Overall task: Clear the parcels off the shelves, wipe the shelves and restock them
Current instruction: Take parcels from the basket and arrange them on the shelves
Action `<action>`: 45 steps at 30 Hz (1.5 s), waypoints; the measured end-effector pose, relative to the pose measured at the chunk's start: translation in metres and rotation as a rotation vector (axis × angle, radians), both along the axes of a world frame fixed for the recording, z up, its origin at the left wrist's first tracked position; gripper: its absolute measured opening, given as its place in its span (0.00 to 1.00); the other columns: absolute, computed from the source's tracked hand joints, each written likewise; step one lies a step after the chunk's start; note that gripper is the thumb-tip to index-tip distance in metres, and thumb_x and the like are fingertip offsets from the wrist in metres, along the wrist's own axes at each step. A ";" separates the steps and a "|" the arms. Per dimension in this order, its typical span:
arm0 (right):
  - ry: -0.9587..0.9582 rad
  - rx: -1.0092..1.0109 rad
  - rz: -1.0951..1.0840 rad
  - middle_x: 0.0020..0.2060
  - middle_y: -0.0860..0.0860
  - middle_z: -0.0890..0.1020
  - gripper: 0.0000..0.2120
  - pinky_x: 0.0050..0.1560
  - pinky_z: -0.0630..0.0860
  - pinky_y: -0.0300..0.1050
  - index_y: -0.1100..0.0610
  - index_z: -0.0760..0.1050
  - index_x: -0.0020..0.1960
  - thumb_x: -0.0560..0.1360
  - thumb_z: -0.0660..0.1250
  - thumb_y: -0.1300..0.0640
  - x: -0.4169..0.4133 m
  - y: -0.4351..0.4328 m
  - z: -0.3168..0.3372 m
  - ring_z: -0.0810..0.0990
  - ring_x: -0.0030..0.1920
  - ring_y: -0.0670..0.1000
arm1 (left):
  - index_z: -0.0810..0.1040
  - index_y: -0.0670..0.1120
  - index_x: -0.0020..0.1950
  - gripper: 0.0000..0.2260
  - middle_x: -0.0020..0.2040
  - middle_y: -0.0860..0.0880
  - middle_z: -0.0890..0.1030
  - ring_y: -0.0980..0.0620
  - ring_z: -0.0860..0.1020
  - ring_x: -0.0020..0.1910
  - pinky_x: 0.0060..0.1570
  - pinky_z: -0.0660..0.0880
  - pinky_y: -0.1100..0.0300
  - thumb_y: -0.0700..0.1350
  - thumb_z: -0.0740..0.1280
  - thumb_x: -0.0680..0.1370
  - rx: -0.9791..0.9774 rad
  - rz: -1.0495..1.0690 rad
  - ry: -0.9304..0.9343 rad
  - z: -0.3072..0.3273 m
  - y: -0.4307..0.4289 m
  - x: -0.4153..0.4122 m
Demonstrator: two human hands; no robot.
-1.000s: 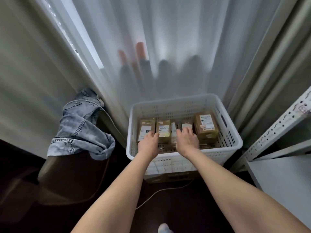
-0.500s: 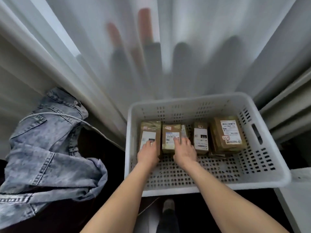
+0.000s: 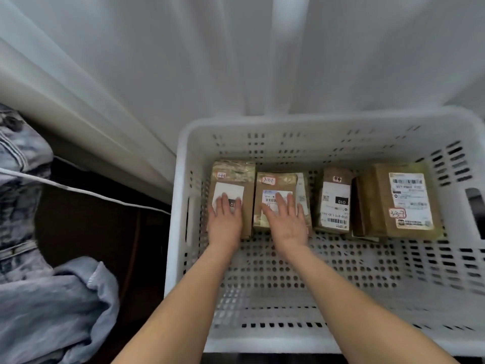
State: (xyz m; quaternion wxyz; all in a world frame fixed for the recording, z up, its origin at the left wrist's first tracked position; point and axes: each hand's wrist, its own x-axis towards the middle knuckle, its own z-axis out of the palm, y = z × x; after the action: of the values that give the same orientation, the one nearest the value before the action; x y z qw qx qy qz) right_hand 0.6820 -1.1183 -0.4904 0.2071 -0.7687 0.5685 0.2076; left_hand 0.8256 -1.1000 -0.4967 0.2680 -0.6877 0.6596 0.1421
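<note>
A white perforated plastic basket point(image 3: 309, 340) stands on the floor with several brown cardboard parcels along its far side. My left hand point(image 3: 225, 221) lies flat, fingers straight, on the leftmost parcel point(image 3: 236, 177). My right hand point(image 3: 286, 222) rests with straight fingers on the second parcel point(image 3: 275, 181) beside it. Further right a narrow parcel with a white label point(image 3: 334, 203) stands apart from my hands. A larger parcel with a shipping label point(image 3: 405, 200) lies at the right end.
A white curtain point(image 3: 236, 61) hangs right behind the basket. Denim clothing point(image 3: 39, 298) lies heaped on the dark floor to the left. A white cable point(image 3: 86, 191) runs from it toward the basket. The near half of the basket floor holds nothing.
The view has come much closer to the basket and lower. Both hands have slid forward onto the tops of the two left parcels.
</note>
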 end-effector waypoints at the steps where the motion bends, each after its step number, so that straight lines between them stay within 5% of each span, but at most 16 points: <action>1: 0.001 0.001 -0.006 0.78 0.56 0.40 0.45 0.76 0.41 0.58 0.44 0.45 0.79 0.73 0.65 0.69 -0.003 -0.005 -0.001 0.37 0.77 0.61 | 0.45 0.43 0.78 0.39 0.77 0.35 0.47 0.37 0.49 0.77 0.73 0.53 0.43 0.41 0.67 0.76 -0.012 -0.002 0.016 0.000 -0.005 -0.003; 6: -0.074 -0.026 -0.088 0.79 0.54 0.45 0.34 0.77 0.43 0.55 0.39 0.50 0.77 0.79 0.64 0.57 -0.022 -0.017 -0.002 0.41 0.78 0.58 | 0.50 0.47 0.78 0.39 0.78 0.42 0.52 0.43 0.54 0.77 0.73 0.57 0.46 0.56 0.68 0.75 -0.065 0.102 0.240 0.007 -0.015 -0.008; 10: -0.234 -0.069 -0.553 0.77 0.56 0.54 0.41 0.72 0.61 0.55 0.51 0.50 0.79 0.75 0.68 0.43 -0.026 -0.024 0.001 0.56 0.76 0.58 | 0.50 0.42 0.78 0.37 0.77 0.42 0.55 0.44 0.58 0.75 0.70 0.62 0.50 0.54 0.67 0.77 -0.217 0.512 0.383 0.015 -0.007 0.003; 13: -0.344 0.130 -0.900 0.74 0.59 0.61 0.43 0.66 0.69 0.57 0.57 0.51 0.78 0.74 0.70 0.42 -0.028 -0.032 -0.014 0.64 0.72 0.60 | 0.52 0.39 0.76 0.36 0.74 0.40 0.61 0.41 0.65 0.71 0.66 0.69 0.47 0.49 0.68 0.77 -0.198 0.877 0.480 0.006 -0.011 0.010; 20: -0.677 0.357 -1.121 0.65 0.54 0.76 0.30 0.63 0.71 0.48 0.59 0.66 0.71 0.74 0.72 0.52 -0.040 -0.024 -0.033 0.75 0.65 0.56 | 0.68 0.40 0.66 0.24 0.64 0.43 0.77 0.43 0.76 0.61 0.58 0.74 0.51 0.46 0.71 0.75 -0.211 1.248 0.770 -0.006 -0.010 0.007; 27: -0.836 0.421 -1.241 0.65 0.55 0.76 0.29 0.67 0.70 0.56 0.58 0.65 0.71 0.75 0.71 0.51 -0.069 -0.013 0.015 0.74 0.64 0.56 | 0.63 0.40 0.71 0.27 0.65 0.42 0.75 0.44 0.76 0.62 0.61 0.73 0.52 0.43 0.69 0.76 -0.208 1.256 0.916 0.042 0.011 -0.009; 33: -0.978 0.473 -1.332 0.65 0.55 0.75 0.28 0.57 0.76 0.56 0.54 0.63 0.73 0.76 0.68 0.51 -0.099 -0.004 0.089 0.76 0.61 0.57 | 0.62 0.40 0.72 0.28 0.66 0.41 0.74 0.44 0.76 0.61 0.62 0.73 0.50 0.42 0.70 0.76 -0.126 1.148 0.978 0.114 0.004 -0.008; 36: -1.065 0.517 -1.385 0.57 0.54 0.77 0.20 0.49 0.78 0.53 0.52 0.68 0.67 0.77 0.67 0.57 -0.109 0.002 0.130 0.77 0.55 0.55 | 0.64 0.40 0.71 0.25 0.64 0.41 0.77 0.43 0.79 0.58 0.57 0.77 0.45 0.41 0.69 0.76 -0.033 1.104 1.045 0.152 -0.004 -0.004; 40: -1.171 0.480 -1.391 0.54 0.54 0.78 0.22 0.61 0.75 0.58 0.50 0.68 0.66 0.75 0.69 0.60 -0.125 0.010 0.172 0.77 0.56 0.58 | 0.67 0.40 0.70 0.21 0.58 0.43 0.80 0.44 0.81 0.53 0.50 0.80 0.45 0.38 0.67 0.78 0.056 1.039 1.131 0.196 -0.013 -0.001; 45: -1.325 0.392 -1.445 0.54 0.55 0.78 0.25 0.49 0.79 0.51 0.52 0.68 0.66 0.72 0.72 0.61 -0.133 0.034 0.221 0.78 0.52 0.57 | 0.68 0.39 0.70 0.21 0.56 0.43 0.81 0.44 0.81 0.52 0.46 0.79 0.49 0.37 0.67 0.78 0.062 0.939 1.246 0.231 -0.012 -0.005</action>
State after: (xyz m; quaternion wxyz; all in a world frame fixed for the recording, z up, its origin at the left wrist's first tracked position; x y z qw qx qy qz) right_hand 0.5488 -1.0844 -0.2691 0.6820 -0.1513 0.6249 -0.3486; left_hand 0.8211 -1.1117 -0.2654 -0.2209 -0.6805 0.3242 0.6189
